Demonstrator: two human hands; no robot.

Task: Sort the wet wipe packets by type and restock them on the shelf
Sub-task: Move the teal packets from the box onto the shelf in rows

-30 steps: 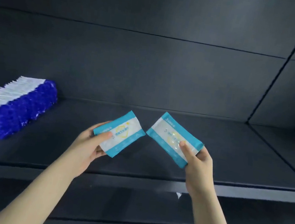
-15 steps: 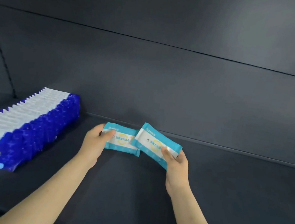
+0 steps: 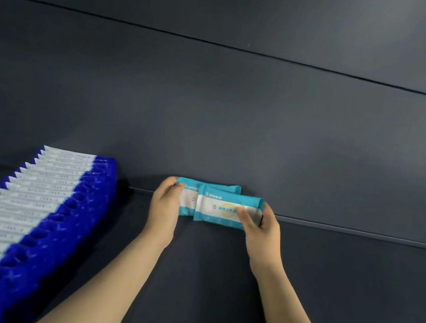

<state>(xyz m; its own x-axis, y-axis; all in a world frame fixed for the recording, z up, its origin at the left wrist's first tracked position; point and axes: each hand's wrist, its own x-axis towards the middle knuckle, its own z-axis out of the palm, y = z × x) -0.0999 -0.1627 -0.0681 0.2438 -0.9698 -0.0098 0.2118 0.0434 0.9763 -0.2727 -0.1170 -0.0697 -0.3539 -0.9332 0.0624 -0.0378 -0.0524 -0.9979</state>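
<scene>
Two teal-and-white wet wipe packets stand on edge at the back of the dark shelf (image 3: 325,286), against the rear panel. My left hand (image 3: 164,209) grips the rear packet (image 3: 189,199) by its left end. My right hand (image 3: 262,230) grips the front packet (image 3: 223,208) by its right end, thumb across its face. The front packet overlaps most of the rear one. A long row of blue-and-white packets (image 3: 35,213) stands on edge along the left of the shelf.
The blue-and-white row runs from the back panel toward the near left corner. Bare dark shelf surface lies between that row and my arms and stretches to the right of my right hand.
Both hands have carried the teal packets forward to the back wall of the shelf and turned them upright, one in front of the other. The view has closed in on the shelf.
</scene>
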